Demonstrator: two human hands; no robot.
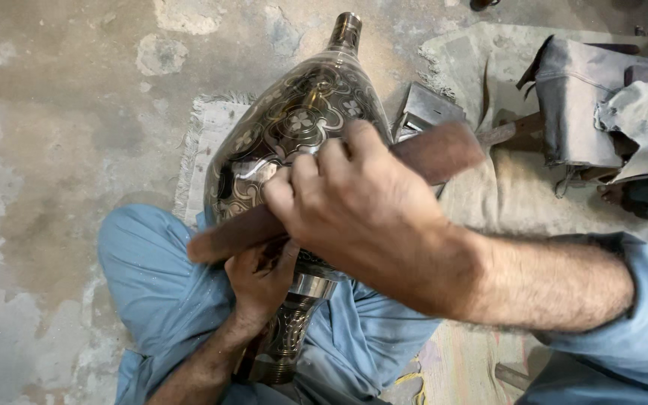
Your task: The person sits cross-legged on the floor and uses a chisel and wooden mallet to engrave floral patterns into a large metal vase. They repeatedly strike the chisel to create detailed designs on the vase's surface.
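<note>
The person sat on the worn concrete floor [54, 150] in pale blue clothes, with a large engraved metal vase [294, 127], dark and silvery with floral scrollwork, lying across the lap. Its narrow neck pointed away toward the top of the view and its ringed foot rested down between the knees. The right hand [354, 202] was closed firmly around a long, flat, reddish-brown wooden stick [436, 154], which lay crosswise over the belly of the vase, touching it, one end jutting out to the left above the thigh and the other reaching to the right. The left hand [260, 277] was tucked under the stick, fingers curled against the lower part of the vase just above its foot, steadying it; how tight that grasp was I could not tell. The two hands were close together, the right above the left.

Under the vase lay a pale fringed cloth mat [204, 131]. Just beside the vase's right shoulder sat a small grey metal block [425, 109], and farther right a heap of grey fabric [601, 112] rested on a beige sack-like cloth [504, 195].
</note>
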